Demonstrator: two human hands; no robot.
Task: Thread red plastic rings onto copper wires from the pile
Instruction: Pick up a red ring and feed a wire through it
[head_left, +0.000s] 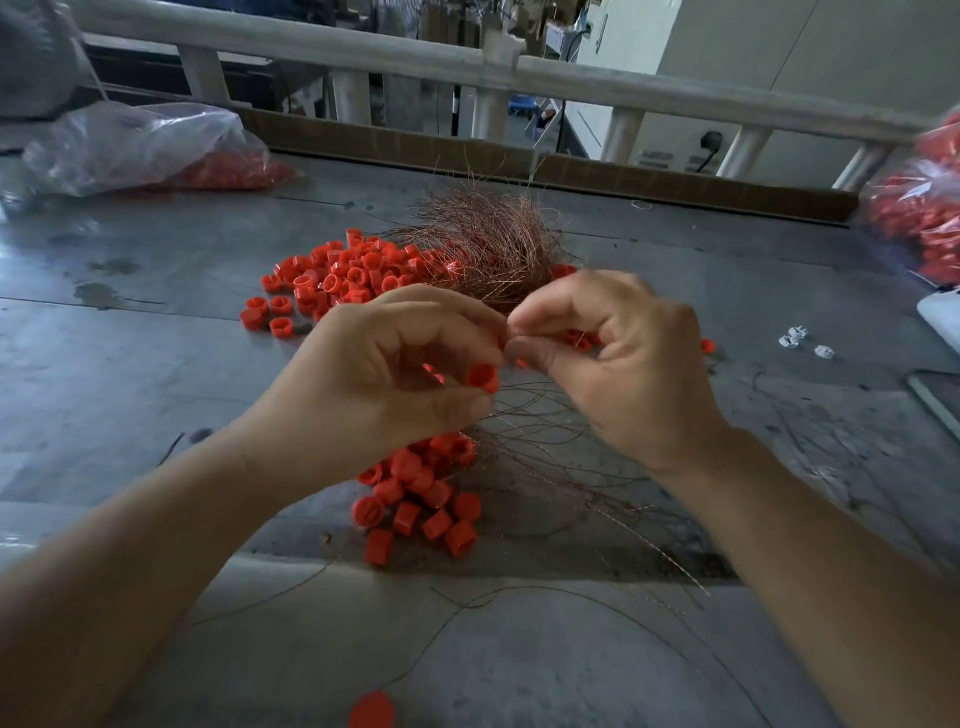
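One head-worn wide-angle camera is looking forward and down, sitting close above the left hand and right hand, taking in the grey surface and the railing beyond.

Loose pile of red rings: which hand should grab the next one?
Probably the left hand. The loose pile lies just beyond it on its side; the right hand is farther off and pinches one of the copper wires. The left must first release its red ring.

Factory workshop: worn metal workbench, bagged red parts, cardboard edging.
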